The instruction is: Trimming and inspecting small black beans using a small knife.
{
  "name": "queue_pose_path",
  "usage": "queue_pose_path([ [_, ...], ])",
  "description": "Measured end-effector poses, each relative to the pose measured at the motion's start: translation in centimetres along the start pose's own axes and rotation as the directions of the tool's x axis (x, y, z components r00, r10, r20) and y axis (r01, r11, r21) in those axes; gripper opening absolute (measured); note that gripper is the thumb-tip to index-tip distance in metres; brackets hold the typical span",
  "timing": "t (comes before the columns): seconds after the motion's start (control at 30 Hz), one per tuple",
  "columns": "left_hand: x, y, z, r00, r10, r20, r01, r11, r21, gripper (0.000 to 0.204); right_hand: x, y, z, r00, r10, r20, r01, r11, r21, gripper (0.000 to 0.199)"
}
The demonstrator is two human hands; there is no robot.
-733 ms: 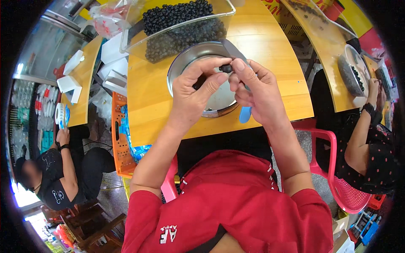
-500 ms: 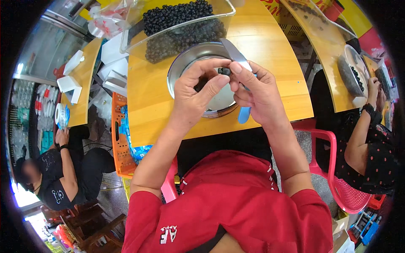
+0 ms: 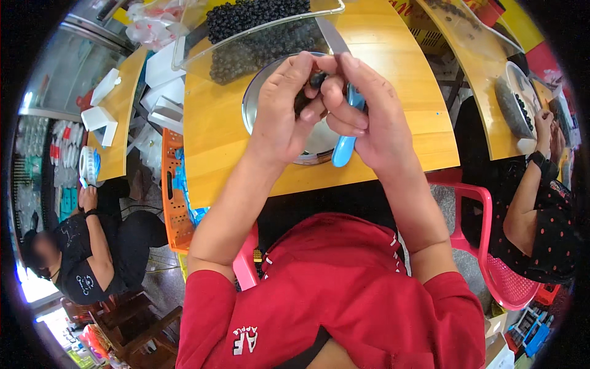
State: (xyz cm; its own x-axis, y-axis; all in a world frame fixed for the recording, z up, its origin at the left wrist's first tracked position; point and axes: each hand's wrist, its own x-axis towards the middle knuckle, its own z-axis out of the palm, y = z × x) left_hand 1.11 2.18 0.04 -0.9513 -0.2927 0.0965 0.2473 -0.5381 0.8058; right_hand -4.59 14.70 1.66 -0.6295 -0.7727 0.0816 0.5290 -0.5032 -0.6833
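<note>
Over a round metal bowl (image 3: 251, 111) my two hands meet. In my left hand (image 3: 284, 101), closed with its fingers bent, is a small dark round fruit (image 3: 318, 80); another dark piece shows lower, against the palm. My right hand (image 3: 372, 107) is wrapped round a knife with a blue handle (image 3: 345, 147). The knife's broad blade (image 3: 332, 38) points up and away, past the fingers. My right fingertips are close beside the fruit, and whether the blade's edge touches it is hidden. Just beyond the bowl stands a clear plastic bin (image 3: 196, 58) heaped with dark round fruits (image 3: 258, 21).
The wooden table (image 3: 399, 135) bears the bowl and bin. An orange crate (image 3: 175, 209) is beside its left edge. At the right, another person's hand (image 3: 544, 126) is near a tray of dark fruits (image 3: 519, 101). A seated person (image 3: 86, 258) is at the left.
Both hands have shifted a little farther from me and turned, with the fingers curled closer round the fruit. More of the knife's blue handle shows now.
</note>
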Motion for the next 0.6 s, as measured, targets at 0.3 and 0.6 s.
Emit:
queue_pose_path([
  [0.3,2.3,-0.4,-0.6,0.951,-0.291,0.106,0.303,0.799,-0.52,0.025,1.5,0.5,-0.6,0.996,-0.082,-0.026,0.084,0.993,0.085,0.034],
  [0.6,3.6,1.3,1.1,0.973,-0.218,-0.081,0.155,0.867,-0.473,0.028,5.3,-0.8,-1.3,0.7,-0.462,0.544,0.064,0.8,0.596,0.025],
])
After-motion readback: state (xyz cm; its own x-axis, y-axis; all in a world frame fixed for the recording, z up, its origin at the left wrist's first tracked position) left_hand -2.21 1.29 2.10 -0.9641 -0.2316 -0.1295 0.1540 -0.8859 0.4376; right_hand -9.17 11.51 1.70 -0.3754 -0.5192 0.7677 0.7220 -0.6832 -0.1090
